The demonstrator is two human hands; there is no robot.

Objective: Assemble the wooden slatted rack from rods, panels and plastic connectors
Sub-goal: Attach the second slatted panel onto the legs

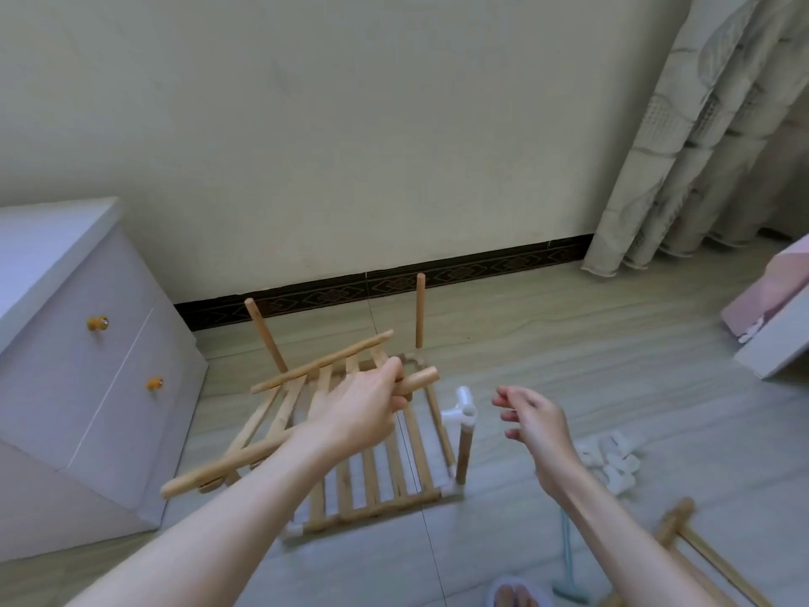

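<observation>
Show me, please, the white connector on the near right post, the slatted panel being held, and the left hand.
white connector (460, 408), head view, hub
slatted panel (280, 409), head view, slat
left hand (359, 409), head view, back

A white drawer cabinet (65, 343) with orange knobs (97, 322) is standing at nine o'clock; a patterned curtain (700, 138) is hanging at two (possibly grey-printed), touching the tiled floor (569, 343).
</observation>
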